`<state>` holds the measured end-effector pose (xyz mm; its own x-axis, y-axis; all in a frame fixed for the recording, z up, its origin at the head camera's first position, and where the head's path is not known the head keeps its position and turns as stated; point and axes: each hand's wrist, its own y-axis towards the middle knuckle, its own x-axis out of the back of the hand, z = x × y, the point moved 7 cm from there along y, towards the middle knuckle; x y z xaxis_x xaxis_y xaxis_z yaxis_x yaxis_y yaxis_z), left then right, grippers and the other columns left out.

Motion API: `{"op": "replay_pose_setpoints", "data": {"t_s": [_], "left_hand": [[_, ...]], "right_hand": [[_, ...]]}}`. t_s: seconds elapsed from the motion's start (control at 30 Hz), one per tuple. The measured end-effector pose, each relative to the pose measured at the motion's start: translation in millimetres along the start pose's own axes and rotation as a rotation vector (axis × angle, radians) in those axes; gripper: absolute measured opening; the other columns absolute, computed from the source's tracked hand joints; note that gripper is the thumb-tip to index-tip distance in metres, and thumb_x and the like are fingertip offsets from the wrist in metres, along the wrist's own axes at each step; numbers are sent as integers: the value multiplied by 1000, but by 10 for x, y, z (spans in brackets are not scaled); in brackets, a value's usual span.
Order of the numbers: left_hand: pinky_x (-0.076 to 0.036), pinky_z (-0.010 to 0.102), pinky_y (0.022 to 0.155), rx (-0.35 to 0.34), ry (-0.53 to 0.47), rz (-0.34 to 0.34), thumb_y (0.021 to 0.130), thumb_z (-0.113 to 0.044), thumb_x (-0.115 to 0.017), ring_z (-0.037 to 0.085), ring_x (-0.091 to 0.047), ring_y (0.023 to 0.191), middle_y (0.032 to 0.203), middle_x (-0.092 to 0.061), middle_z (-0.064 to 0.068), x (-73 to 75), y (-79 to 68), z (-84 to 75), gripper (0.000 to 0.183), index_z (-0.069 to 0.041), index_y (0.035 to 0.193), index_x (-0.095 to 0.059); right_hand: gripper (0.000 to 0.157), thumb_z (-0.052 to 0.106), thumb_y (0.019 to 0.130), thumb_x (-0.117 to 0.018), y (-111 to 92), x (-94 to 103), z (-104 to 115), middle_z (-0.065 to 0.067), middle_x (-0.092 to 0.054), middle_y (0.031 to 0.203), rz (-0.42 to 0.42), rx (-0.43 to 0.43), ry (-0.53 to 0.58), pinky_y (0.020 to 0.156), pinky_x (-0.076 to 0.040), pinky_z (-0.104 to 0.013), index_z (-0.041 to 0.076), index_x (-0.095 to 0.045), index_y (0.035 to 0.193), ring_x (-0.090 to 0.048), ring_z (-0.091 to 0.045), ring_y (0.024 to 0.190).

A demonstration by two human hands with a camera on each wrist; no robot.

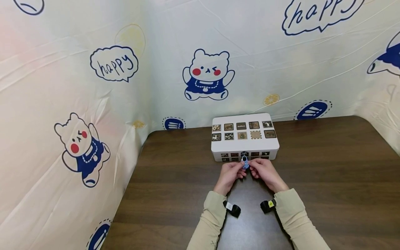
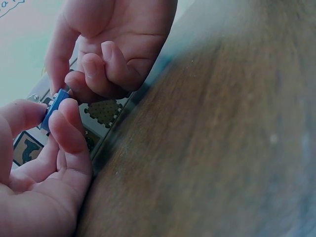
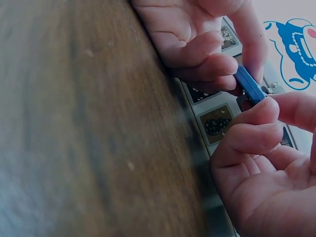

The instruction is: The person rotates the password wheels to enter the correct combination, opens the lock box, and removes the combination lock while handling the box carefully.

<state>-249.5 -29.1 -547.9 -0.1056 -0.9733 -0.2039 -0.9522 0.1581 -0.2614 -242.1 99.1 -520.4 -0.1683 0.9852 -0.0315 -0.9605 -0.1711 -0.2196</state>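
Observation:
A small blue padlock [image 1: 245, 163] is at the front of a white box [image 1: 245, 145], right by its metal latch [image 1: 244, 153]. My left hand [image 1: 230, 175] pinches one side of the padlock between thumb and fingertips. From the other side, my right hand [image 1: 267, 173] pinches it as well. The left wrist view has the blue body [image 2: 55, 109] edge-on between both hands' fingertips. Seen from the right wrist, the padlock's edge [image 3: 249, 85] lies between the two hands, while fingers hide parts of it.
The box, covered with small square pictures, stands toward the back of a brown wooden table [image 1: 175, 180]. Behind and to the left hangs a pale cloth [image 1: 162, 69] printed with bears. Black straps with small devices [image 1: 233, 209] sit at both wrists.

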Motion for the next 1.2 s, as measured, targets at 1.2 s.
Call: {"op": "replay_pose_setpoints", "data": {"t_s": [1.2], "left_hand": [[-45,17,48,30,-32,18,82,-7,-54,8,-57,54,67,-60,2,10,4,12,14,3,85,-63]], "right_hand": [[29,18,89,-53,-8,-3,20,1,-50,66,8,-7,-19,47,-42,-19,-11,-54,96,-47,-6,52]]}}
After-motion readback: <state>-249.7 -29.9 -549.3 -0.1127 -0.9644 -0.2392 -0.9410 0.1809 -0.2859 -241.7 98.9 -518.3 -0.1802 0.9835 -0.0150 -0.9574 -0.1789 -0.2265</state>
